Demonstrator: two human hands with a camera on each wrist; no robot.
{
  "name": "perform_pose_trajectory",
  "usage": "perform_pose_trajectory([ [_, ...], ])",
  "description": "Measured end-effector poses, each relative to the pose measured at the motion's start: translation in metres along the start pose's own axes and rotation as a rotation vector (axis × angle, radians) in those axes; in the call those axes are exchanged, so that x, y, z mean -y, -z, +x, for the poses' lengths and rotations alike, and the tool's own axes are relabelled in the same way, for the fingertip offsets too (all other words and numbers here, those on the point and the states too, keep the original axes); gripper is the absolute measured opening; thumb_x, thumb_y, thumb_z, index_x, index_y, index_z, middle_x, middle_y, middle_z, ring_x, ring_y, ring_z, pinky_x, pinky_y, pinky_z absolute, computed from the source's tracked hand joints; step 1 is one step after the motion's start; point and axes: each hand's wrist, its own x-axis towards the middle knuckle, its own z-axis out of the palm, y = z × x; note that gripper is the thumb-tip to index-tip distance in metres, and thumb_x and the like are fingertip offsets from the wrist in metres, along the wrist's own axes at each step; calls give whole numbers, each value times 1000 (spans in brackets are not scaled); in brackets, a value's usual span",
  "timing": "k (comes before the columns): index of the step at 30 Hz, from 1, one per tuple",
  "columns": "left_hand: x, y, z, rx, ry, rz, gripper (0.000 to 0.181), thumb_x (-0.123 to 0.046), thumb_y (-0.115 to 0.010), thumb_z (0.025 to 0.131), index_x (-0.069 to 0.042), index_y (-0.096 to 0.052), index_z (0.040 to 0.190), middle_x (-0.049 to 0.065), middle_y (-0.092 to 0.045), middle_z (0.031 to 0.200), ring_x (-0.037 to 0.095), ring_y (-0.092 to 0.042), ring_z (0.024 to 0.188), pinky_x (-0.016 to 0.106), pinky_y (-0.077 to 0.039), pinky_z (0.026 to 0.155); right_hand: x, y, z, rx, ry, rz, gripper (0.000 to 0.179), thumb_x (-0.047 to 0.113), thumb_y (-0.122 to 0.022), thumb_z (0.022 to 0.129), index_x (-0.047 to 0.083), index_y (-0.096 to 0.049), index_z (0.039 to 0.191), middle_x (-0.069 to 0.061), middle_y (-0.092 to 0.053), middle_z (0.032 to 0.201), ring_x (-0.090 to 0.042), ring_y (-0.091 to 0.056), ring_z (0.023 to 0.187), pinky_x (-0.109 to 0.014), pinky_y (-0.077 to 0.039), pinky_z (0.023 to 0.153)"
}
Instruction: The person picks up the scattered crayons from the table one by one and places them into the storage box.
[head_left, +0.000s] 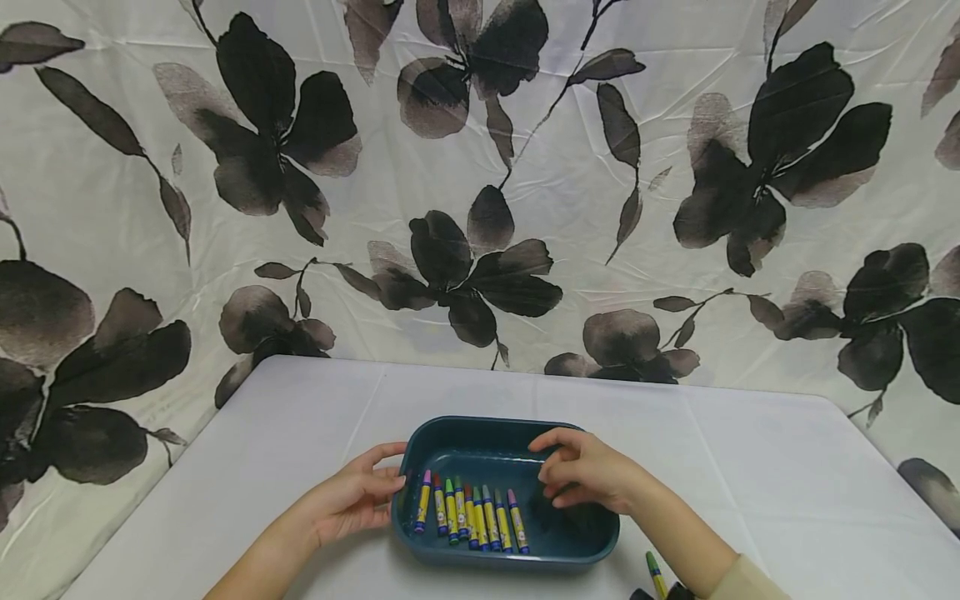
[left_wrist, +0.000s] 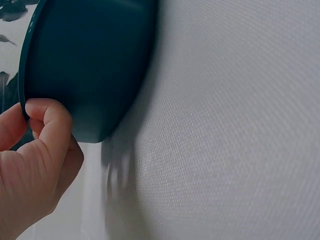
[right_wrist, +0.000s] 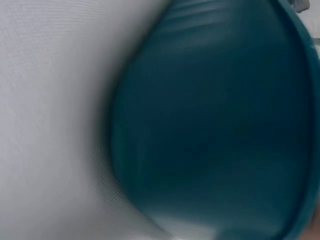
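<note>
A dark teal tray (head_left: 510, 562) sits on the white table. Several crayons (head_left: 478, 518) with yellow wrappers and blue ends lie side by side in its left half, their coloured tips pointing away from me. My left hand (head_left: 352, 498) grips the tray's left rim, its fingers curled at the edge in the left wrist view. Over the tray's right end is my right hand (head_left: 592, 475), fingers loosely bent and nothing visible in them. Mostly the outer wall of the tray (right_wrist: 210, 125) fills the right wrist view; the fingers are hidden there.
A green-tipped crayon (head_left: 656, 575) lies outside the tray at the bottom right, beside dark objects (head_left: 679, 592) cut off by the frame and partly behind the sleeve. Behind the white table (head_left: 330, 400) hangs a floral cloth (head_left: 585, 225).
</note>
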Motion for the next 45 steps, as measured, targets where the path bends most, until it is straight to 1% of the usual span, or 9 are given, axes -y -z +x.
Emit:
perform_pose_trajectory([
  [9, 0, 0, -1, 0, 2, -4, 66, 2, -47, 92, -6, -7, 144, 13, -47, 117, 14, -53, 91, 27, -49, 74, 7, 12, -13, -6, 22, 11, 53, 3, -61, 80, -7, -40, 128, -7, -61, 86, -18, -59, 72, -30, -54, 63],
  [15, 0, 0, -1, -3, 3, -7, 67, 2, -48, 92, -6, -8, 145, 12, -49, 116, 15, -53, 91, 28, -49, 75, 7, 22, -20, 20, 36, 33, 50, 4, -60, 83, -7, -39, 127, -4, -61, 85, -17, -60, 74, -30, -53, 65],
  [23, -1, -1, -1, -4, 7, -8, 67, 2, -49, 92, -6, -7, 144, 12, -49, 115, 14, -53, 90, 27, -49, 74, 10, 32, -31, 16, 38, 12, 48, 6, -60, 84, -3, -42, 127, -5, -61, 86, -19, -59, 74, -31, -53, 66],
  [32, -2, -2, -2, -9, 10, -7, 67, 2, -50, 92, -6, -8, 144, 12, -48, 116, 15, -53, 90, 27, -49, 74, 11, 41, -42, 37, 45, 10, 46, 6, -60, 86, -3, -41, 126, -4, -60, 86, -19, -58, 77, -32, -52, 68],
  [38, -2, -2, -1, -18, 9, 8, 65, 2, -49, 92, -6, -9, 144, 12, -49, 115, 15, -53, 91, 27, -49, 74, 11, 46, -52, 34, 37, -11, 46, 8, -60, 85, -3, -42, 126, -5, -60, 87, -19, -59, 77, -34, -53, 69],
  [45, -2, -2, 0, -35, -4, 45, 63, 3, -49, 92, -4, -13, 143, 11, -51, 111, 15, -54, 90, 25, -49, 72, 9, 55, -60, 46, 27, 6, 38, 9, -58, 88, 3, -46, 123, -4, -61, 87, -19, -59, 78, -33, -53, 69],
])
